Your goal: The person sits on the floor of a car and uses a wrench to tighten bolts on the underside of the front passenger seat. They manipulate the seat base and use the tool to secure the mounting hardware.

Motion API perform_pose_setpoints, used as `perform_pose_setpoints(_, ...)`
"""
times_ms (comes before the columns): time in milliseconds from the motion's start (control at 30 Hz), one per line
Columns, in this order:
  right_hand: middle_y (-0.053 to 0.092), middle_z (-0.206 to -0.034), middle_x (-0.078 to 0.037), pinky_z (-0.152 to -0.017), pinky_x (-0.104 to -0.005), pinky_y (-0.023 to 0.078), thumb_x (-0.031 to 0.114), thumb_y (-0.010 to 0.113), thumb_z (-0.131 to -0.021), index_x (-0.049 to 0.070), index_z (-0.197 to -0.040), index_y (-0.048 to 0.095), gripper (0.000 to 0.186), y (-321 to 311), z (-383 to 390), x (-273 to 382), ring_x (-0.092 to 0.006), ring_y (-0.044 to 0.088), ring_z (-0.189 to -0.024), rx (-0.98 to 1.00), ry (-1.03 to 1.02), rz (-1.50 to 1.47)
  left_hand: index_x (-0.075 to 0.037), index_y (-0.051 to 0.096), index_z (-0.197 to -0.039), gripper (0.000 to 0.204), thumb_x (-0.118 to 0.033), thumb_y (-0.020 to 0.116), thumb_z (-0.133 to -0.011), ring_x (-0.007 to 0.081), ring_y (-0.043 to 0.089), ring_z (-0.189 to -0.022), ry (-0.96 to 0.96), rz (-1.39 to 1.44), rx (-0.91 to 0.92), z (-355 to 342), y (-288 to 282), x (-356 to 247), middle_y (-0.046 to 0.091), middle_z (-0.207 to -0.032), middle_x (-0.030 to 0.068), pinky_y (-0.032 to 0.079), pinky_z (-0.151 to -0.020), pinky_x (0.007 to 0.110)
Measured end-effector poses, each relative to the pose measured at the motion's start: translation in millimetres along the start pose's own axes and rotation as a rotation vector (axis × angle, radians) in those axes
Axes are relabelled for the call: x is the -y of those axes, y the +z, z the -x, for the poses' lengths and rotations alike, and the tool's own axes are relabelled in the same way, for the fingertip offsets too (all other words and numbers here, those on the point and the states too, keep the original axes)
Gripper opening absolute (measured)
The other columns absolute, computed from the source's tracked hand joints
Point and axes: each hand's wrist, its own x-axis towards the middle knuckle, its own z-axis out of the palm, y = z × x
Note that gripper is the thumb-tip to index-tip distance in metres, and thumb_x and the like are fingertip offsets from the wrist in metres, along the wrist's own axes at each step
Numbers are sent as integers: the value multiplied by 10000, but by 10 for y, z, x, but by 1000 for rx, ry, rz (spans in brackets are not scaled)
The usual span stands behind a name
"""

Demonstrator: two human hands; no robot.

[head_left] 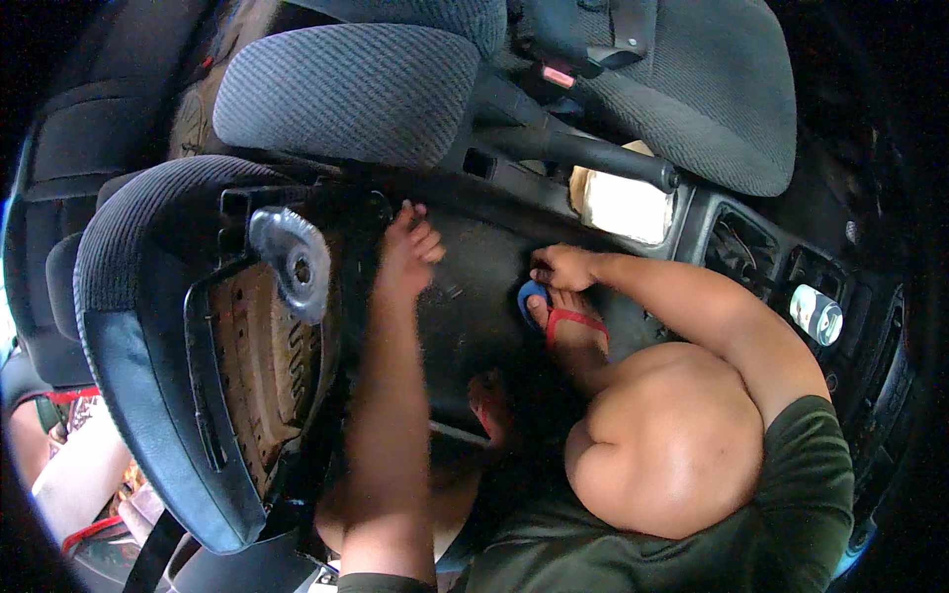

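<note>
My left hand (410, 255) is held over the dark floor (474, 257), beside the tipped seat (168, 336). Its fingers are curled; whatever they may grip is too dark to make out. My right hand (567, 267) is closed low by the toes of my foot, right at the blue-soled flip-flop (529, 301) with a red strap. Its fingertips point down and hide what they may hold. On the tipped seat's exposed side sit a brown metal pan (252, 346) and a shiny grey metal bracket (294, 259) with a round centre.
Behind the hands run a patterned grey seat (346, 89) and a console with a handbrake lever (618, 163). A whitish block (628, 208) lies beside the lever. At right, a can (817, 314) sits in the console. Another seat (692, 99) stands at the far right.
</note>
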Motion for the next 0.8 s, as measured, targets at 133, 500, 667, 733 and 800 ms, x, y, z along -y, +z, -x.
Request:
perform_pose_setpoints(133, 647, -1066, -243, -881, -460, 473, 323, 529, -954, 25, -1137, 608, 358, 34, -94, -86, -415, 604, -1030, 100, 36, 11, -138, 557, -927, 302, -427, 501, -995, 84, 241, -459, 291, 298, -241, -184, 451, 444, 289, -545, -50, 228, -464, 268)
perform_pose_setpoints(500, 644, -1063, -246, -885, -462, 474, 311, 526, -957, 16, -1146, 592, 357, -73, 31, 38, -411, 604, -1027, 85, 3, -37, 44, 566, -1127, 480, -385, 626, -922, 362, 642, -853, 511, -1495, -660, 362, -232, 1826, 690, -946, 206, 482, -767, 417)
perform_pose_setpoints(667, 652, -1014, -242, -843, -467, 485, 305, 551, -940, 14, -1122, 591, 345, -80, 249, 0, -416, 616, -979, 12, 14, -57, 25, 542, -1177, 496, -350, 690, -887, 315, 619, -926, 881, -1419, -470, 389, -380, 1640, 645, -1006, 186, 477, -822, 396)
perform_pose_setpoints(733, 656, -987, -238, -828, -467, 487, 306, 559, -935, 19, -1110, 592, 338, -126, 317, 73, -415, 622, -954, -13, 16, -46, 3, 575, -1172, 411, -264, 691, -882, 324, 629, -951, 873, -1233, -723, 47, -558, 1305, 638, -1092, 197, 492, -817, 406)
perform_pose_setpoints(800, 660, -960, -234, -818, -466, 488, 304, 566, -930, 24, -1099, 593, 328, -145, 372, 152, -411, 629, -929, -22, 18, -50, 33, 530, -1217, 432, -192, 694, -887, 246, 607, -1008, 974, -899, -636, -308, -749, 862, 632, -1083, 148, 477, -867, 349)
